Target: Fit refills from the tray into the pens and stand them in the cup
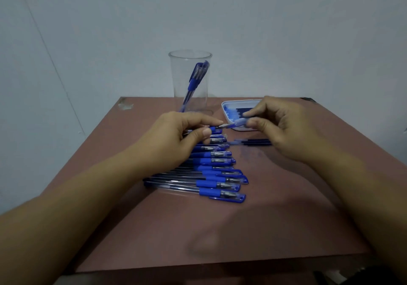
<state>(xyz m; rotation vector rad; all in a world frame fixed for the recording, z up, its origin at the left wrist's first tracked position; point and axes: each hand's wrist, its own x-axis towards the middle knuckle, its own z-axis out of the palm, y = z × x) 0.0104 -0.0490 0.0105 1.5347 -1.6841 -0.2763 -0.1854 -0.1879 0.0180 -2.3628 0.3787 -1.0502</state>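
Note:
My left hand (176,135) grips a blue-grip pen barrel (213,128) at the far end of a row of several capped blue pens (211,174) lying on the table. My right hand (279,126) pinches a translucent blue cap (239,122) just off the pen's tip, over the near edge of the white tray (229,104). The tray holds several dark refills (244,110). Two loose refills (255,142) lie on the table below my right hand. Behind the row stands a clear cup (190,82) with one or two blue pens (196,79) leaning inside.
The reddish-brown table (220,229) is small, with its edges close on the left, right and front. A pale wall rises straight behind the cup. A dark object (361,276) shows at the bottom right corner, below the table.

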